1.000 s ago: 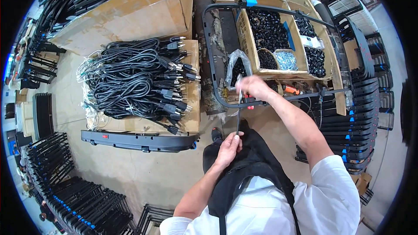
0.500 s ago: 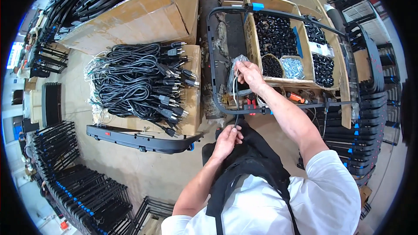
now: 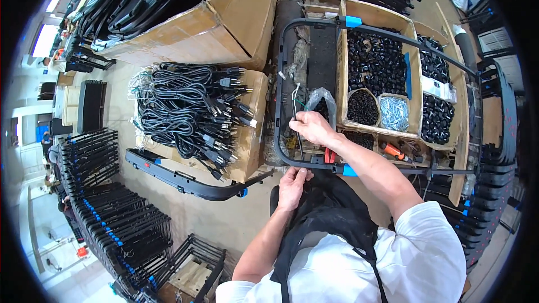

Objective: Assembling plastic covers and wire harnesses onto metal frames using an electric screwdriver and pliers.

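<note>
In my right hand (image 3: 315, 128) is a black power cord (image 3: 300, 147), pinched below its split end. White and green wires (image 3: 295, 96) stick up past the fingers. From there the cord runs down to the near rail of a black tubular frame (image 3: 309, 164), where it seems to pass through. My left hand (image 3: 292, 187) is closed just under that rail, fingers round the cord's lower part, which is mostly hidden. Beside the right hand lies a clear plastic bag (image 3: 322, 101), inside the frame's outline. Red-handled pliers (image 3: 330, 155) sit by the near rail.
A wooden divided box (image 3: 341, 56) with black plastic parts and silver screws (image 3: 394, 113) stands at right. Left, bundled power cords (image 3: 179, 112) cover a cardboard box (image 3: 255, 95). A larger carton (image 3: 247, 17) rises behind. An orange tool (image 3: 394, 150) lies under the parts box.
My right hand has come nearer along the cord, so the white and green wires now stand beyond its fingers. The left hand stays below the rail. The whole view has shifted slightly.
</note>
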A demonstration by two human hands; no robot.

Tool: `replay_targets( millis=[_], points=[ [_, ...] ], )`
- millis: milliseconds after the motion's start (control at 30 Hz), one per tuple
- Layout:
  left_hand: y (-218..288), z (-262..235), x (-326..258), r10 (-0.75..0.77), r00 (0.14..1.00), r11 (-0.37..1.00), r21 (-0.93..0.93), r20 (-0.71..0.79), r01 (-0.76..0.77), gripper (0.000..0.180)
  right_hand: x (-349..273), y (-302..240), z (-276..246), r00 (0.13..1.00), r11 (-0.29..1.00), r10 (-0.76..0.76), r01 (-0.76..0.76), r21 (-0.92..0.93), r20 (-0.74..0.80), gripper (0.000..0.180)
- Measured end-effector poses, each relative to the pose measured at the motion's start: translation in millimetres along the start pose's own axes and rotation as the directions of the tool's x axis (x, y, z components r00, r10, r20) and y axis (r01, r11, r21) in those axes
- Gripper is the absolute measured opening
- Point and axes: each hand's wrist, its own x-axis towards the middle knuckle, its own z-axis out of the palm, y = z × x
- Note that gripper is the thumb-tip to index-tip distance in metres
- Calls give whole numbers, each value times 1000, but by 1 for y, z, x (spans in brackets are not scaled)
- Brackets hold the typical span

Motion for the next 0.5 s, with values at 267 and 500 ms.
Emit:
replay_targets(
  millis=[267,500],
  points=[
    [17,-5,2,-90,996,972,220,28,82,25,19,14,-15,980,1000,-13,15,-8,198,40],
    [19,-12,6,-116,991,993,32,59,114,20,23,55,-70,968,741,-189,250,-624,164,21]
  ],
)
